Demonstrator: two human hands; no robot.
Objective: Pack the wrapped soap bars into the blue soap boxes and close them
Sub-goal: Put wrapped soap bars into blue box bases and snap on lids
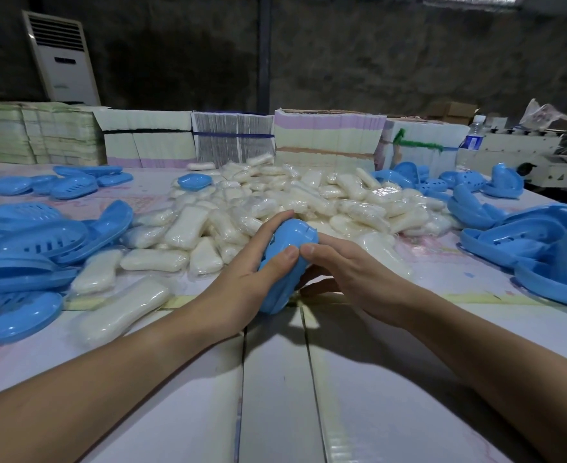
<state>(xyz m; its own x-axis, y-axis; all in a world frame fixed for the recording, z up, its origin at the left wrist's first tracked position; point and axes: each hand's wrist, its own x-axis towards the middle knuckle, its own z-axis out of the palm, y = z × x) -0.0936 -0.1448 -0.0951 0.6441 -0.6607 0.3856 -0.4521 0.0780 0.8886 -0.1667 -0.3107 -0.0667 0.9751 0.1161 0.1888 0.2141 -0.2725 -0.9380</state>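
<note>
At frame centre, I watch the left hand and right hand both grip one blue soap box, thumbs pressing its top above the table; uneven pressure could leave it unlatched or make it slip.

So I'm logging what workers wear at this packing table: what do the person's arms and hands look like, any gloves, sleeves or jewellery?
Both forearms are bare as far as the picture shows, with no sleeves in view. The left hand and the right hand wear no gloves. No rings, watch or wristbands show on the visible sides. The fingernails that show look short and unpainted.
</note>
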